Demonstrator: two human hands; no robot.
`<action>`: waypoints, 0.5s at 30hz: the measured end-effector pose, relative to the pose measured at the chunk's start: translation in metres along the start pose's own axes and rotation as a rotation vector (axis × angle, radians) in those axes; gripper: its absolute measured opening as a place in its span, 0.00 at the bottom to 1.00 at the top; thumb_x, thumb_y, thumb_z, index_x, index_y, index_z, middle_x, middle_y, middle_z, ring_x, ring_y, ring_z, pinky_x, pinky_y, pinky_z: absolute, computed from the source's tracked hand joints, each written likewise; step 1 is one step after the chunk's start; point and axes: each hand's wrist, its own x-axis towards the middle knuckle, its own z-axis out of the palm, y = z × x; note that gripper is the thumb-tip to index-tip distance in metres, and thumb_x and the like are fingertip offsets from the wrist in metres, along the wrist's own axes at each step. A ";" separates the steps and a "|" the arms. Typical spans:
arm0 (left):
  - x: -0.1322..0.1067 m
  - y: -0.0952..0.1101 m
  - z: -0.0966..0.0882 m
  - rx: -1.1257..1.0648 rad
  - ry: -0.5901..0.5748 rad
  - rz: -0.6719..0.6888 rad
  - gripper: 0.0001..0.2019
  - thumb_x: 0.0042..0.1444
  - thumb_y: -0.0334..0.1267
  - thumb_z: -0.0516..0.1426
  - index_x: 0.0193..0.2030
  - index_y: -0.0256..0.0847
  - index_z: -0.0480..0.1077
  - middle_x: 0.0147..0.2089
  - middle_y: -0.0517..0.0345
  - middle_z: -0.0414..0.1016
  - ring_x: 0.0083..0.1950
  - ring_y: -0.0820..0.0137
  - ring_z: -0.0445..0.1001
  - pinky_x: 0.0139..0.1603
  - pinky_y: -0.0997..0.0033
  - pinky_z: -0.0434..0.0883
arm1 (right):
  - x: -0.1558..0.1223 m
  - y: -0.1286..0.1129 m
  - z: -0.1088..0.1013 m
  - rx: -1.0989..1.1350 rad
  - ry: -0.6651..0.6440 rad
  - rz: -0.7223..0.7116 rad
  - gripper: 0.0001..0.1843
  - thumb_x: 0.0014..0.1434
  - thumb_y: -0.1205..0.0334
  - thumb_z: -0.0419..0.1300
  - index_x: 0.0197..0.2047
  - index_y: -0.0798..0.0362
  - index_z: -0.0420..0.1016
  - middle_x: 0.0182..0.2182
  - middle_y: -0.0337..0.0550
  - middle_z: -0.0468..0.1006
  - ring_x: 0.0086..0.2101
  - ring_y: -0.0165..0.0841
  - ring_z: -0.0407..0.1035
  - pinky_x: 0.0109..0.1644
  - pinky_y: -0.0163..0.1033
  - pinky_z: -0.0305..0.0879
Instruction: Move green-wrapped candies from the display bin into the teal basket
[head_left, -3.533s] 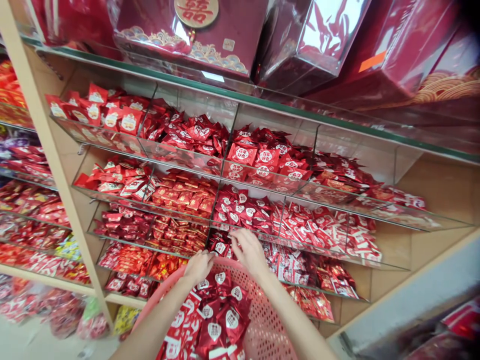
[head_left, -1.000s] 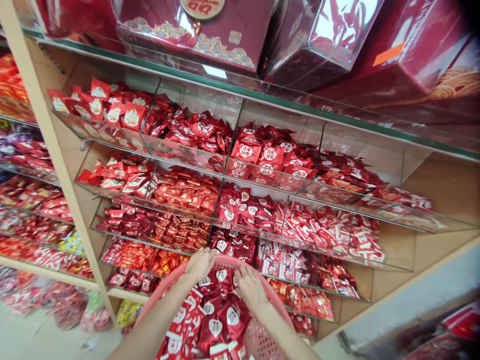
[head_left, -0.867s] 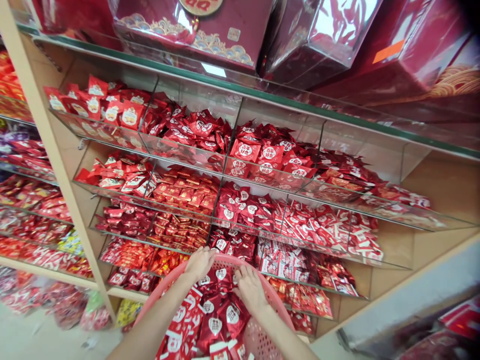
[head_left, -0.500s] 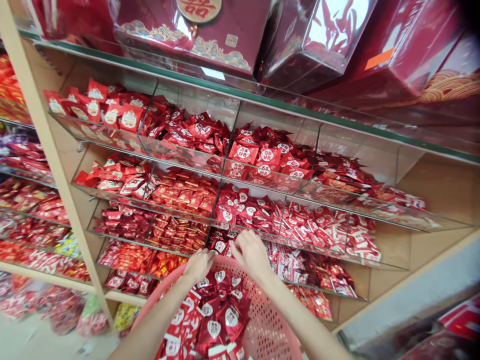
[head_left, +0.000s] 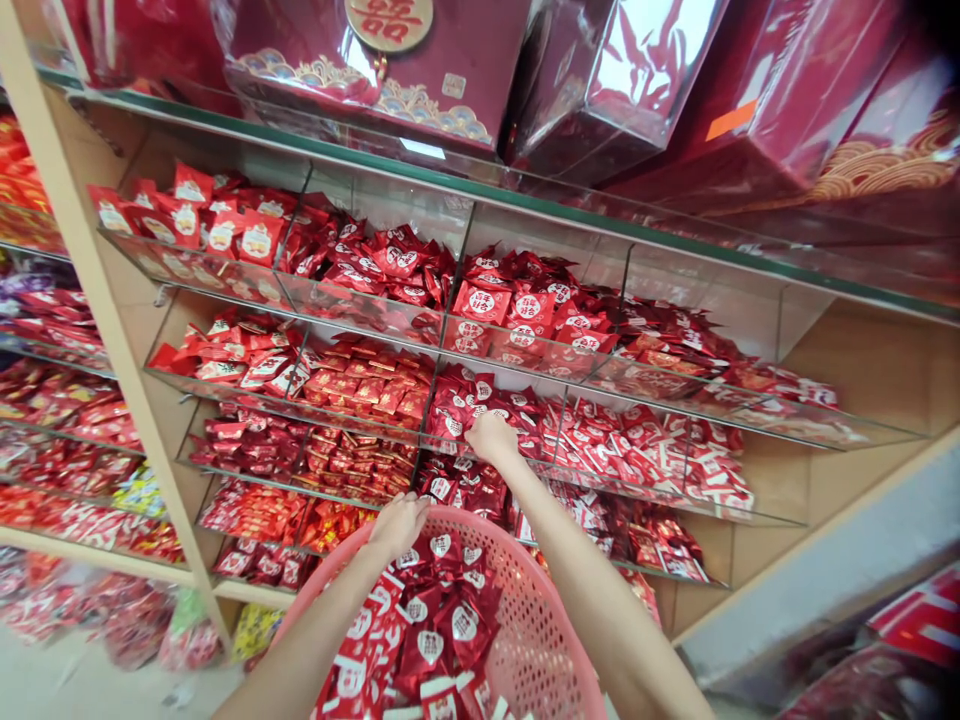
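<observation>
My left hand [head_left: 400,526] has its fingers wrapped over the far rim of a pink plastic basket [head_left: 540,640]. Inside the basket lie many dark red packets [head_left: 427,645] with white heart-shaped labels, and red-and-white packets [head_left: 358,650] lie along its left side. My right hand [head_left: 493,437] is over the front panel of a clear shelf compartment, right at similar heart-labelled packets [head_left: 452,422]. Its fingers are curled in; what they hold, if anything, is hidden.
Tiers of clear-fronted compartments with small red packets [head_left: 401,255] fill the wooden shelf unit. Above them a glass shelf [head_left: 300,140] carries large wrapped maroon boxes [head_left: 450,60]. A wooden upright [head_left: 112,330] stands at left, with bagged goods [head_left: 135,620] on the floor beyond it.
My right hand has moved up and forward, from above the basket's far rim to the shelf compartment. My left hand stays on the rim. The view has shifted slightly.
</observation>
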 end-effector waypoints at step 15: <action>-0.001 0.000 -0.002 0.011 -0.024 0.031 0.17 0.61 0.38 0.43 0.46 0.42 0.71 0.40 0.53 0.72 0.43 0.66 0.70 0.48 0.69 0.64 | -0.107 0.057 0.067 0.928 -0.176 -0.144 0.06 0.51 0.62 0.53 0.24 0.52 0.61 0.16 0.31 0.66 0.19 0.26 0.63 0.25 0.31 0.58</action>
